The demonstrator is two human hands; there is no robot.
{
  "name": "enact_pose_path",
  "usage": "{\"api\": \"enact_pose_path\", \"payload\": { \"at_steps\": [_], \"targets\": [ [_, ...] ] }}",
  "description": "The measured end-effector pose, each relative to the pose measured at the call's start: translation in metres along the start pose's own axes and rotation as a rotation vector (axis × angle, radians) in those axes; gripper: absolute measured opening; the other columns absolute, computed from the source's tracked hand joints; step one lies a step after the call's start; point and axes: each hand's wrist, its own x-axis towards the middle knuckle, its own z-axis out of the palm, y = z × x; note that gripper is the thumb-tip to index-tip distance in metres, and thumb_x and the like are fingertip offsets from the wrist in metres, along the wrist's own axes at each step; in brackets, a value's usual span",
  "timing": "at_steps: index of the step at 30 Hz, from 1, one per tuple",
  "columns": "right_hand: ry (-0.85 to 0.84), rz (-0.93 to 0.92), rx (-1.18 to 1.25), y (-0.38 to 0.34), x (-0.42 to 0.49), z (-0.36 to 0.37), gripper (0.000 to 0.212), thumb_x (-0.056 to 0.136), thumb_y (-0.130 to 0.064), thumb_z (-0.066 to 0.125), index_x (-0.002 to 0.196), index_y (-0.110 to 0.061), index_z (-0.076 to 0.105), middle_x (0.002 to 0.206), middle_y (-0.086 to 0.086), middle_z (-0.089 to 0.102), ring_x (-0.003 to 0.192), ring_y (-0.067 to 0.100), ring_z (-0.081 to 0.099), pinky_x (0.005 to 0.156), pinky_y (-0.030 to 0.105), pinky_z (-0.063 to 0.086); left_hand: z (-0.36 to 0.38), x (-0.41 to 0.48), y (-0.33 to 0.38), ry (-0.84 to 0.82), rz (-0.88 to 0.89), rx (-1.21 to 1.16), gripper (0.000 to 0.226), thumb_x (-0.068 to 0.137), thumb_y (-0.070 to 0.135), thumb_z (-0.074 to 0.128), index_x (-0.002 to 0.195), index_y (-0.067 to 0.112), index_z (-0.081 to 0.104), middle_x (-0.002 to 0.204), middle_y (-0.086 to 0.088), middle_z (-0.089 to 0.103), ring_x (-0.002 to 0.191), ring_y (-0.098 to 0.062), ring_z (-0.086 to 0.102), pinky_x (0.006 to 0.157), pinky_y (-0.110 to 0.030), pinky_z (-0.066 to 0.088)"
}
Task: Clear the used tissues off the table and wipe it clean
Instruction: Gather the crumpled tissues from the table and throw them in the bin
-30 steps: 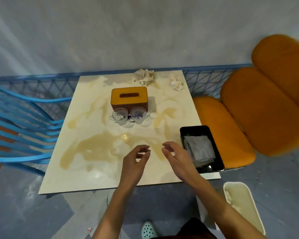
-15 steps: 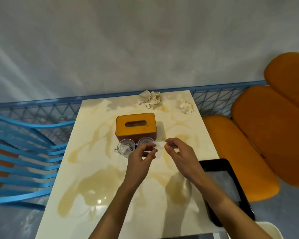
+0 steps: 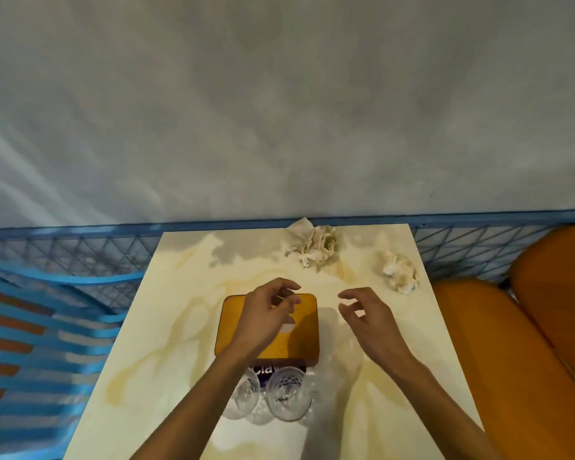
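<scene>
Two crumpled used tissues lie at the far edge of the cream marble table (image 3: 180, 327): a larger tissue (image 3: 312, 245) near the middle and a smaller tissue (image 3: 399, 268) toward the right corner. My left hand (image 3: 266, 315) hovers over the orange tissue box (image 3: 299, 340), fingers loosely curled and holding nothing. My right hand (image 3: 365, 315) floats to the right of the box, fingers loosely curled and empty, a short way short of both tissues.
Two cut-glass cups (image 3: 286, 393) stand just in front of the tissue box, under my left forearm. A blue slatted chair (image 3: 44, 327) is on the left, orange cushioned seats (image 3: 518, 343) on the right. A blue wire rail (image 3: 113, 247) and a grey wall back the table.
Both hands have moved forward across the table, from near the front edge past the glasses to the tissue box. The view has tilted up; the black tray and bin dropped out of view.
</scene>
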Motion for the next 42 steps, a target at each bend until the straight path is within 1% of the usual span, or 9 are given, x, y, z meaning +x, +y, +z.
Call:
{"api": "enact_pose_path", "payload": {
  "at_steps": [6,12,17,22,27,31,35,38,42],
  "targets": [
    [-0.051,0.023,0.001,0.044,0.082,0.017,0.021,0.096,-0.021,0.059,0.116,-0.025,0.063,0.117,-0.01,0.055,0.098,0.001,0.058,0.078,0.019,0.047,0.009,0.099,-0.014,-0.002,-0.036,0.116,0.019,0.097,0.014,0.054,0.099,0.023,0.07,0.09,0.003,0.073,0.073,-0.008,0.067,0.064,-0.021,0.048],
    [-0.051,0.042,-0.037,0.063,0.149,0.038,0.028,0.094,-0.021,0.06,0.122,-0.018,0.062,0.124,-0.002,0.056,0.101,0.013,0.058,0.081,0.022,0.045,0.037,0.179,-0.041,0.022,-0.067,0.247,0.018,0.095,0.006,0.056,0.101,0.015,0.071,0.094,0.001,0.07,0.076,-0.015,0.067,0.054,-0.008,0.044],
    [-0.017,0.06,-0.088,0.07,0.204,0.05,0.034,0.094,-0.022,0.061,0.128,-0.017,0.059,0.13,0.004,0.058,0.105,0.021,0.061,0.088,0.029,0.051,0.056,0.246,-0.064,0.099,-0.052,0.375,0.021,0.092,0.007,0.057,0.107,0.017,0.068,0.106,-0.001,0.069,0.088,-0.025,0.068,0.084,-0.039,0.058],
    [-0.04,0.125,-0.068,0.076,0.228,0.062,0.042,0.093,-0.027,0.063,0.134,-0.02,0.055,0.125,0.004,0.065,0.109,0.023,0.063,0.092,0.03,0.051,0.075,0.283,-0.072,0.03,-0.131,0.521,0.034,0.093,0.026,0.059,0.126,0.022,0.06,0.125,-0.001,0.065,0.111,-0.024,0.061,0.097,-0.036,0.05],
    [0.001,0.215,0.126,0.08,0.226,0.073,0.039,0.09,-0.028,0.068,0.127,-0.018,0.059,0.116,0.001,0.069,0.1,0.018,0.066,0.085,0.022,0.05,0.082,0.267,-0.083,0.008,-0.147,0.64,0.029,0.092,0.032,0.062,0.119,0.023,0.066,0.112,-0.004,0.07,0.099,-0.026,0.065,0.086,-0.034,0.054],
    [0.048,0.185,0.14,0.078,0.22,0.069,0.024,0.089,-0.02,0.07,0.111,-0.011,0.069,0.105,0.002,0.072,0.086,0.011,0.063,0.068,0.007,0.044,0.068,0.252,-0.084,0.053,-0.096,0.541,0.028,0.088,0.032,0.071,0.111,0.017,0.07,0.108,-0.003,0.071,0.093,-0.023,0.066,0.084,-0.035,0.057],
    [0.08,0.157,0.185,0.07,0.211,0.053,0.017,0.09,-0.018,0.069,0.105,-0.011,0.07,0.095,0.0,0.069,0.082,0.013,0.062,0.069,0.019,0.049,0.052,0.234,-0.075,0.113,-0.043,0.456,0.02,0.089,0.035,0.069,0.102,0.02,0.073,0.098,0.003,0.07,0.08,-0.019,0.066,0.076,-0.043,0.061],
    [0.068,0.129,0.227,0.065,0.203,0.039,0.01,0.09,-0.018,0.068,0.099,-0.014,0.07,0.087,-0.003,0.068,0.08,0.017,0.065,0.074,0.037,0.059,0.044,0.219,-0.066,0.125,0.007,0.452,0.017,0.09,0.035,0.067,0.099,0.022,0.073,0.093,0.007,0.069,0.072,-0.014,0.065,0.067,-0.031,0.059],
    [0.06,0.081,0.219,0.059,0.195,0.027,0.013,0.09,-0.017,0.068,0.103,-0.018,0.07,0.092,-0.005,0.068,0.083,0.016,0.065,0.074,0.029,0.057,0.044,0.209,-0.051,0.067,0.029,0.349,0.012,0.092,0.025,0.066,0.099,0.019,0.073,0.09,0.006,0.07,0.069,-0.012,0.067,0.053,-0.01,0.045]
  ]
}}
